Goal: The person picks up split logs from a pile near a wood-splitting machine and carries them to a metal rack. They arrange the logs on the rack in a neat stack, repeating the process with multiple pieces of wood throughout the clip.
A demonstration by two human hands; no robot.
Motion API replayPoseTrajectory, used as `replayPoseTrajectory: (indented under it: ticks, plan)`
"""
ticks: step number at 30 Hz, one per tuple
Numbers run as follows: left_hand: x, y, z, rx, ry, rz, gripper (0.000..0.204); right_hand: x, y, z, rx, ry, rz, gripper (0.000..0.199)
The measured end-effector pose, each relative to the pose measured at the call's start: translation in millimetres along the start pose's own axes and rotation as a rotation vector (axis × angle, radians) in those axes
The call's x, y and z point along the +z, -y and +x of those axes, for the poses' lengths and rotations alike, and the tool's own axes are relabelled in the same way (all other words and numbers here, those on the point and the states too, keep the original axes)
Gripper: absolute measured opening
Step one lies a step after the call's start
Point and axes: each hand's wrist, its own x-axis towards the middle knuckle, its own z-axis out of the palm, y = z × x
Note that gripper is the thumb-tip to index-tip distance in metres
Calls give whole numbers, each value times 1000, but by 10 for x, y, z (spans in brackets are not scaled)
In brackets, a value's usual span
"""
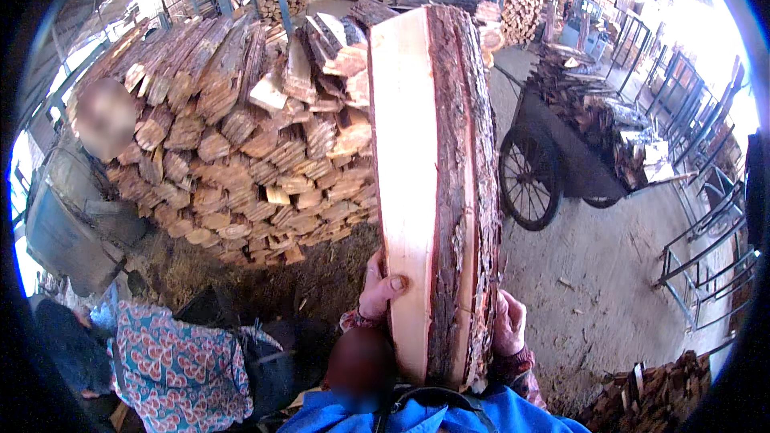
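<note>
A long, thick split log stands nearly upright in front of me, with pale bare wood on its left face and rough bark on its right. My left hand grips its lower left side, thumb lying over the pale face. Against the bark side, low down, my right hand is closed on the log with fingers curled; part of that hand is hidden behind it. The log's lower end reaches close to my blue clothing.
Beyond the log on the left rises a big stack of cut logs. A two-wheeled cart loaded with bark slabs stands right. Metal frames line the far right. Bark pieces lie lower right. A person in a patterned top is lower left.
</note>
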Motion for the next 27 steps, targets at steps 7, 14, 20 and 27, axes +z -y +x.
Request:
replayPoseTrajectory:
  ticks: [7, 14, 20, 27]
  plan:
    - [39, 104, 646, 11, -80, 35, 108, -143, -45, 810, -115, 100, -226, 14]
    - [302, 640, 1488, 116, -117, -78, 89, -733, -11, 1771, -182, 96, -209, 11]
    - [515, 957, 1986, 368, -111, -151, 79, -1719, 142, 2641, -396, -256, -310, 21]
    - [1408, 281, 2592, 530, -488, 434, 50, -2563, -146, 3314, -315, -403, -294, 24]
